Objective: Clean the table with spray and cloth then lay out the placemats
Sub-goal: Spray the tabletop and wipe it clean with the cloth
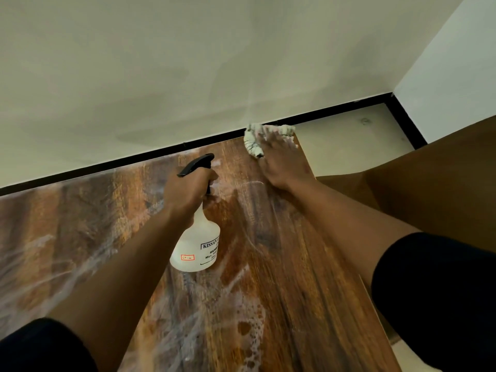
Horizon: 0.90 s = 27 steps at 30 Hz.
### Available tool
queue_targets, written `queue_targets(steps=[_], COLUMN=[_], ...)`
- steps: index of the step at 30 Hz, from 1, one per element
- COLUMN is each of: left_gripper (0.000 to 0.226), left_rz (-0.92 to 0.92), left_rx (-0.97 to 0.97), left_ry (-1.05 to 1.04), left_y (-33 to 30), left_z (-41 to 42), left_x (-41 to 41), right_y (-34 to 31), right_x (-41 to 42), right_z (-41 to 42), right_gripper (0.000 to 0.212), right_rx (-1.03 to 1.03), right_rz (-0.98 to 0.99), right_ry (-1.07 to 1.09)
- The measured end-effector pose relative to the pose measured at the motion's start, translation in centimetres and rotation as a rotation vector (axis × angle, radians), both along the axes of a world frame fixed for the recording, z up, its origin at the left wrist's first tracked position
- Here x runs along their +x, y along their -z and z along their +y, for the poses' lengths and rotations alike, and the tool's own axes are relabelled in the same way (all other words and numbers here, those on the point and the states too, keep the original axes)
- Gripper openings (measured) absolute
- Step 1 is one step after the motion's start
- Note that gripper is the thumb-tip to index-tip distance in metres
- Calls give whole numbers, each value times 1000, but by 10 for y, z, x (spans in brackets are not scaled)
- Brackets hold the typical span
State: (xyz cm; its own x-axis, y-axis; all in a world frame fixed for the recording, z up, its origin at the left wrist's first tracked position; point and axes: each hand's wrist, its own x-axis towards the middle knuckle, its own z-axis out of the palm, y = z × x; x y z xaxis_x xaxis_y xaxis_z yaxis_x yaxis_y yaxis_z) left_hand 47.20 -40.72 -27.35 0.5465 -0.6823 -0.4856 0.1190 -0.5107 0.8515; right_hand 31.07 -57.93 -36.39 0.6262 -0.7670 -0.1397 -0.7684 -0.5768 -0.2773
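Table (281,264), in the head view, is dark wood-grain with a glossy top, streaked with whitish wet smears and a patch of soapy foam (249,334) near its right edge. Its far edge runs along a pale wall (188,63) with a black skirting (134,159). The left hand (188,189) grips the neck of a spray bottle (197,245), fingers curled round it below the black trigger head; the bottle is translucent white plastic, rounded at the shoulder, with a printed label and a small red-edged sticker, held above the table's middle. The right hand (281,162) lies flat, fingers spread, pressing a crumpled white cloth (255,143) with dark stripes on the table's far right corner. Both arms wear short black sleeves.
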Motion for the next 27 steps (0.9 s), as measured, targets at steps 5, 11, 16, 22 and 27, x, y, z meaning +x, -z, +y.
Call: queue_targets(steps=[5,11,16,22,27], left_gripper=[34,40,24,36,54], left_rz=[15,36,29,11,11], left_rx=[14,52,70,57,30], left_ry=[-13,-82,-195,-196,-209], left_y=[-2,4,-6,-17,-18], left_z=[9,24,40,52,60], left_x=[1,11,18,24,22], right_y=[3,-2,-6,-5,-8], right_x=[-20,17,79,97,61], right_z=[-17,27,105,136,100], right_gripper=[66,69,71,77,68], right_rx=[20,13,70,-6,67], right_rz=[33,51,-18,27,6], right_ry=[195,130,-119,-378,-245])
